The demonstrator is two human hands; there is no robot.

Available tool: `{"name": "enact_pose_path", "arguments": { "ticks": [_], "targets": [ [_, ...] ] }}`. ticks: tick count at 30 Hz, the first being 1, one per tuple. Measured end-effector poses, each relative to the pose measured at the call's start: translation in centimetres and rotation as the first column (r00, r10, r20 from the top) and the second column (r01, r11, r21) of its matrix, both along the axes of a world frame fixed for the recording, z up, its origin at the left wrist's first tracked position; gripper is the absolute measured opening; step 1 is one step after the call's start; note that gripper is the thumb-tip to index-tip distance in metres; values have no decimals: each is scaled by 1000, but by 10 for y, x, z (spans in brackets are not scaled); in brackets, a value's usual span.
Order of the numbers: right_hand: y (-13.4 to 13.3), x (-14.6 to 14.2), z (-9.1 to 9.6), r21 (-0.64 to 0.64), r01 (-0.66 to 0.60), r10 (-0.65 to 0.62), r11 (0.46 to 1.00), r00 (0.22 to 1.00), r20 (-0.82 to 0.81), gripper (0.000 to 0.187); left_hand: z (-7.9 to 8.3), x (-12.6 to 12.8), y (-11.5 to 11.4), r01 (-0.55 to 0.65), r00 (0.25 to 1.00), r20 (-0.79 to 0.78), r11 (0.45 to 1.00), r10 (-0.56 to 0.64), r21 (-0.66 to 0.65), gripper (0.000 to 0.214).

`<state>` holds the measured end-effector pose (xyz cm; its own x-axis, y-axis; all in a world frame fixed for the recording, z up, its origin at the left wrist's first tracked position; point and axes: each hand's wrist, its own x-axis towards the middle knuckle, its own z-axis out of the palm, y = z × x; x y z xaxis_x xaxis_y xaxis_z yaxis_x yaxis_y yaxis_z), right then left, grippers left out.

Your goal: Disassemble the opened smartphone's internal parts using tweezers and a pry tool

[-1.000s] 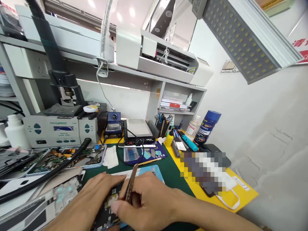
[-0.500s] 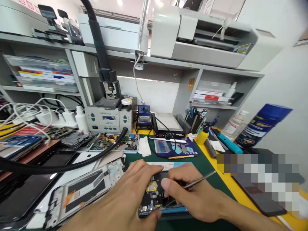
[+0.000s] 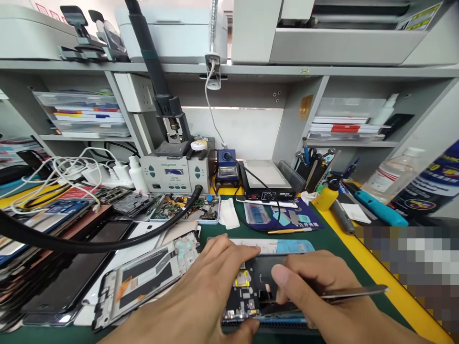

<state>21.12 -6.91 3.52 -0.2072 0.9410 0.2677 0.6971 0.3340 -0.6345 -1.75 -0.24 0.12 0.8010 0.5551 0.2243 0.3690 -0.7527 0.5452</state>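
Note:
An opened phone (image 3: 247, 291), its circuit board and dark inner face showing, lies on the green mat in front of me. My left hand (image 3: 211, 282) spans its left end, fingers over the far edge and thumb at the near edge. In my right hand (image 3: 322, 291) is a slim pair of metal tweezers (image 3: 358, 290), pinched between thumb and fingers. The tweezers' rear end sticks out to the right; their tips are low over the phone's lower middle, and I cannot tell whether they touch it. A yellow-edged part (image 3: 242, 278) sits on the board beside my left fingers.
A phone frame (image 3: 143, 282) lies left, before stacked phones (image 3: 71, 267). A black hose (image 3: 107, 246) arcs across the left side. Behind stand a rework station (image 3: 172, 174), a board tray (image 3: 213, 217) and a heating plate (image 3: 267, 177). A yellow bottle (image 3: 327, 195) stands right.
The view has shifted, so the bench sits differently in it. The tweezers now lie flatter, and more of the phone's dark inner face shows between my hands. The left hand keeps its hold.

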Motion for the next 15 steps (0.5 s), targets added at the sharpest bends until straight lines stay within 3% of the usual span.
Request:
{"name": "enact_pose_path", "arguments": {
  "ticks": [4, 10, 15],
  "targets": [
    [-4, 0, -5, 47, 41, -40, 998, 999, -26, 54, -2, -1, -1, -30, 999, -24, 999, 30, -26, 88],
    [-2, -1, -7, -6, 39, -39, 999, 997, -70, 57, -11, 9, 2, -13, 1000, 15, 999, 12, 34, 84],
    [1, -3, -3, -29, -40, 35, 999, 988, -150, 53, -18, 15, 1, -57, 997, 55, 996, 54, 66, 85]
  ]
}}
